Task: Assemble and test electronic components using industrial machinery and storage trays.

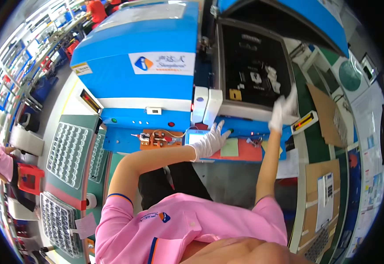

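My left hand (211, 140), in a white glove, rests on the front ledge of a blue machine with its fingers apart. It is beside a pale green paper slip (229, 148) and a small light-coloured panel (195, 137). Nothing shows in its fingers. My right hand (281, 115), also gloved in white, hovers at the right front edge of an open machine bay (244, 57); motion smears its fingers, so what they hold is unclear. On the bay's black bed lie a white part (255, 78), several whitish pieces (273, 78) and a yellow square piece (235, 94).
A blue hood (126, 53) covers the left machine; another blue lid (284, 20) is raised over the bay. An orange fixture (160, 139) sits on the ledge. Clear moulded trays (70, 154) lie on the left bench. Cardboard (328, 114) leans at right. Other people are farther left.
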The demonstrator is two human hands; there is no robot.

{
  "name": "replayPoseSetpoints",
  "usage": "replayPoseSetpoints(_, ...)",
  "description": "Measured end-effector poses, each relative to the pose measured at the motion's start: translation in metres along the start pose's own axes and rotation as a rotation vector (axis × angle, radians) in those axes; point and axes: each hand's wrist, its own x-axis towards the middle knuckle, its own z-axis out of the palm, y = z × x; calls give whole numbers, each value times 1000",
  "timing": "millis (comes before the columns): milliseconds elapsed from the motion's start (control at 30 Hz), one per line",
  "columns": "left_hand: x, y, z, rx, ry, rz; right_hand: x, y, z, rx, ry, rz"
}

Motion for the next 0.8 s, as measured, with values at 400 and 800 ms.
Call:
replayPoseSetpoints(400, 10, 0, -22, 92, -15, 41, -154, 43, -88, -76, -39, 723)
replayPoseSetpoints(800, 8, 34, -3, -51, 206, -111, -165, 68, -89, -426, 2, 380)
